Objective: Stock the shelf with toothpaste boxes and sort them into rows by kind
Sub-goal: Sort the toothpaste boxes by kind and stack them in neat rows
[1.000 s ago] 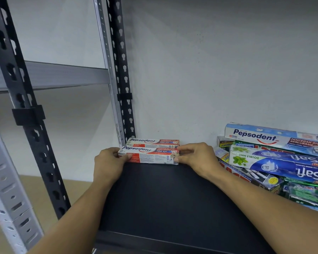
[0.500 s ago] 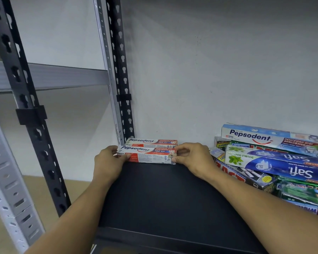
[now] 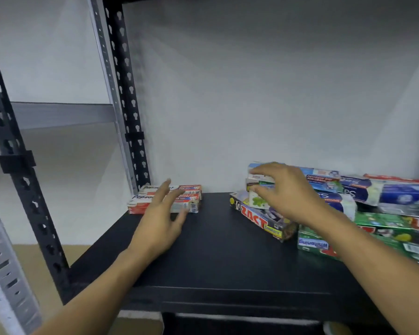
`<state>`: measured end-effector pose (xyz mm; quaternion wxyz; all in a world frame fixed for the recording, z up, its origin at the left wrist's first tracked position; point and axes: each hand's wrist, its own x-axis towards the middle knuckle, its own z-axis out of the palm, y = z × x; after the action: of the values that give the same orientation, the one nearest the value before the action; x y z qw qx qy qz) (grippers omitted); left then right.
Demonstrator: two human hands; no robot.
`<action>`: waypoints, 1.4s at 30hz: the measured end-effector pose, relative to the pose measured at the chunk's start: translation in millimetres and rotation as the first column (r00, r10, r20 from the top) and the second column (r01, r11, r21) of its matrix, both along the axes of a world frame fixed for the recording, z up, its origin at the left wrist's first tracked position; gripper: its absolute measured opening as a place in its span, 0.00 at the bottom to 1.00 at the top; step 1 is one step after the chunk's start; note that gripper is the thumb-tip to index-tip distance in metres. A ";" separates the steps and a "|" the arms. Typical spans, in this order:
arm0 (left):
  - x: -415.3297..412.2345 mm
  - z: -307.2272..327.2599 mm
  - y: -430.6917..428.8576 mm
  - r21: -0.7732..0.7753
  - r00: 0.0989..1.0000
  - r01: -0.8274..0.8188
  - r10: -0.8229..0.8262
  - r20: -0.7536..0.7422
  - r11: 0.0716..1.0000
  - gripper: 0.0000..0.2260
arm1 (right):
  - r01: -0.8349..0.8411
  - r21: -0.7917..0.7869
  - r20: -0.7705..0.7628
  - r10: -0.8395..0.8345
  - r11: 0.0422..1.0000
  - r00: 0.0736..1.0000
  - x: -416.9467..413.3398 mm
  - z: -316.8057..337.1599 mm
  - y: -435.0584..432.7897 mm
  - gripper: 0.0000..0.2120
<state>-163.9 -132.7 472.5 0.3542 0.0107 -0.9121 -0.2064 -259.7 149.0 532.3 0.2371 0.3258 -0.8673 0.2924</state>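
**A:** Left side first?
**B:** Left hand (image 3: 160,221) is slack, fingers spread, gripping nothing. Two small Pepsodent boxes (image 3: 137,206) lie just beyond its fingertips, one behind the other, at the back-left corner of the shelf (image 3: 228,257).

**A:** And right?
**B:** Right hand (image 3: 286,192) is curved over the near end of the mixed pile (image 3: 385,228). The long Pepsodent box (image 3: 322,176) is under its fingertips and the Zact box (image 3: 257,220) is below the thumb. It's blurred, so I can't tell if the fingers have closed on anything.

**A:** Handling?
**B:** My judgement: light, stiff glossy cartons, a bit slick, and the panels dent if squeezed. Pinch across the narrow sides near mid-length. The pile looks loose, so neighbours may slide.
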 end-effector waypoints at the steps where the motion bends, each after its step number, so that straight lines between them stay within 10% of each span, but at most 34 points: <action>1: -4.5 1.6 17.4 0.015 0.999 0.046 -0.046 0.005 0.999 0.21 | 0.050 0.039 -0.029 -0.049 0.998 0.998 -2.7 3.2 21.0 0.19; 9: -52.7 17.9 158.4 -0.066 0.947 0.311 -0.303 0.105 0.948 0.31 | 0.153 0.145 0.176 -0.178 0.978 0.968 -11.1 0.7 160.0 0.23; 22: -117.2 13.3 235.5 -0.188 0.968 0.252 -0.247 0.053 0.949 0.32 | 0.388 -0.004 0.256 -0.374 0.922 0.892 -85.5 -22.3 299.1 0.17; 42: -121.6 9.4 234.0 -0.153 0.961 0.266 -0.274 -0.037 0.952 0.31 | 0.461 0.187 0.439 -0.494 0.867 0.751 -218.1 -12.1 290.8 0.21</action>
<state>-285.5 101.3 481.8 0.3486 -0.1460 -0.9071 -0.1855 -477.8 439.8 520.3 0.0740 0.0197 -0.9617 0.2633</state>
